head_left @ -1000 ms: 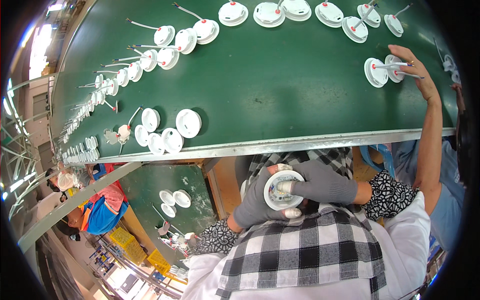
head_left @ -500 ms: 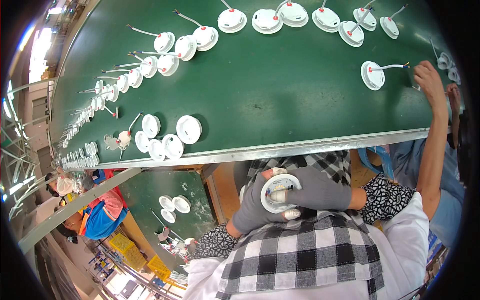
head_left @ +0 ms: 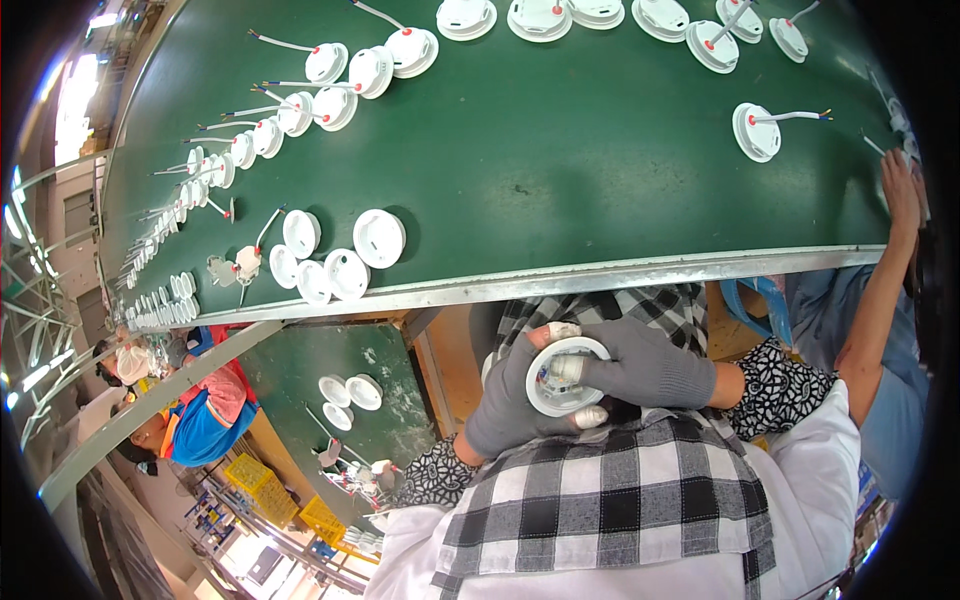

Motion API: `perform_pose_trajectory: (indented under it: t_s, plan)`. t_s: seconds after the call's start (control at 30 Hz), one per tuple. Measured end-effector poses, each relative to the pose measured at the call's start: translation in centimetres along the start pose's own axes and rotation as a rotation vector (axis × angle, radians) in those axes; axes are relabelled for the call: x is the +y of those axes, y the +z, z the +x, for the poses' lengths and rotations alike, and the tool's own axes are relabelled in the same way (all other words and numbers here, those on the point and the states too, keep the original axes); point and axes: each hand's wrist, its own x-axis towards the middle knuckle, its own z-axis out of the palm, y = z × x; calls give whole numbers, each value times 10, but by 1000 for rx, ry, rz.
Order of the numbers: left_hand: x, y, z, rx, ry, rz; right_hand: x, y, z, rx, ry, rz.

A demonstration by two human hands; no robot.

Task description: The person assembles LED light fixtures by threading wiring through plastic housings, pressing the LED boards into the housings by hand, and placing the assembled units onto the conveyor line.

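Above my lap I hold a round white lamp housing (head_left: 553, 402) with electronic parts visible inside. My left hand (head_left: 506, 398), in a grey fingerless glove, is wrapped round its left and lower side. My right hand (head_left: 648, 365), gloved alike, grips it from the right and presses a white-wrapped thumb into the open face. White wrapping also covers other fingertips. Nearest on the green table (head_left: 520, 225) stand white round cups (head_left: 379, 239), with a metal bracket with a cable (head_left: 246, 264) beside them.
Wired white lamps (head_left: 326, 63) form a long curve across the table. A single lamp (head_left: 757, 133) lies at the right, near a co-worker's hand (head_left: 902, 190). The metal table edge (head_left: 600, 277) runs ahead of my lap. A lower green table (head_left: 375, 440) at left carries more cups and cables.
My hands keep hold of the lamp housing and have shifted slightly, with the thumb still inside. The co-worker's hand has moved down and right, away from the single lamp. My view has tilted a little.
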Motion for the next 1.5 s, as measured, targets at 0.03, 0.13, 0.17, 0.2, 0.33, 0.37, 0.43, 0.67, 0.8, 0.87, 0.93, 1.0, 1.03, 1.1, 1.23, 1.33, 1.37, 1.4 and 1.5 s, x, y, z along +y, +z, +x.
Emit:
perform_pose_trajectory:
  t_s: [0.03, 0.13, 0.17, 0.2, 0.33, 0.37, 0.43, 0.67, 0.8, 0.87, 0.93, 1.0, 1.03, 1.1, 1.23, 1.33, 1.37, 1.4, 1.5]
  plan:
    - [-1, -2, 0, 0, -4, 1, 2, 0, 1, -3, 0, 3]
    - [-1, -3, 1, -32, 55, -4, 7, 0, 0, -70, 15, -42]
    - [-1, -2, 2, -34, 45, -20, 6, -1, -1, -58, 36, -59]
    - [-1, -2, 2, -33, 33, -34, 6, 0, -1, -50, 55, -76]
    - [-6, -3, 6, -24, 121, 43, 1, 3, 2, 3, 115, -123]
    - [-3, -6, 9, -49, 84, 21, -6, 3, 5, 28, 131, -128]
    - [5, -8, 6, -43, 59, 19, -12, 5, 4, 40, 118, -154]
    - [18, -81, 37, 195, 262, 190, -19, -72, 35, 321, -7, 301]
    - [-5, -125, 21, 673, 27, 415, -3, -124, 45, 883, -374, -461]
    - [-16, -148, 14, 766, 13, 502, 19, -152, 43, 1050, -589, -1020]
    - [-45, -186, 14, 901, 26, 648, 46, -190, 46, 1050, -340, -1230]
    - [-71, -248, 8, 1054, -101, 917, 55, -193, 53, 1103, -337, -1353]
    - [-79, -282, 4, 1092, -208, 1114, 49, -186, 50, 1134, -326, -1386]
    - [-101, -336, 2, 1045, -164, 1281, 27, -157, 39, 1083, -288, -1333]
    - [-119, -385, 31, 720, -31, 1307, 16, -117, 40, 1131, -309, -915]
    - [-131, -400, 45, 654, -139, 1246, 12, -103, 36, 1136, -484, -1116]
    - [-127, -401, 47, 639, -117, 1243, -2, -94, 31, 1156, -465, -1121]
    - [-113, -395, 51, 781, -71, 991, -19, -84, 28, 1032, -408, -922]
    - [-23, -318, 72, 860, 93, 188, -66, -57, 46, 753, -462, -594]
